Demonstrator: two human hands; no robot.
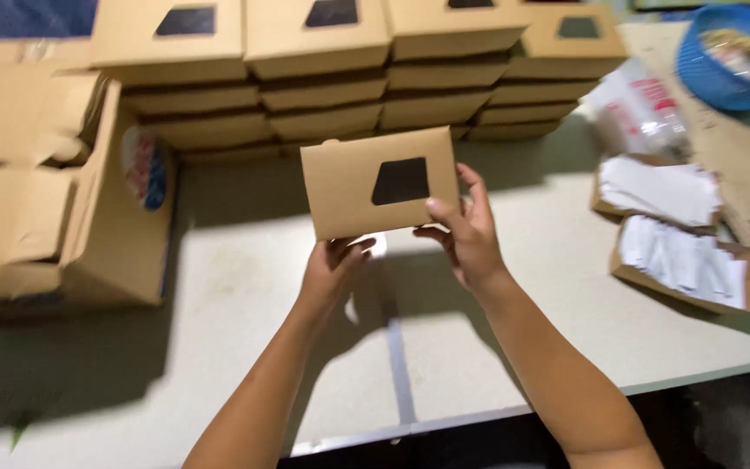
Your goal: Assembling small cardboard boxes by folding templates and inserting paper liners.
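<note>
The box (pixel 379 181), brown card with a dark window, hangs above the desk (pixel 219 287), pinched at its lower edge by both hands' fingers: left hand (pixel 333 269) beneath, right hand (pixel 466 234) at its corner; box stacks (pixel 340 69) stand beyond the fingertips

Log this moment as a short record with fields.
held item: flat cardboard box with a dark cut-out window, raised above the table
left hand: grips its bottom edge
right hand: grips its right side
behind: stacks of like boxes
right side: trays of white slips, blue basket
left side: open carton
</note>
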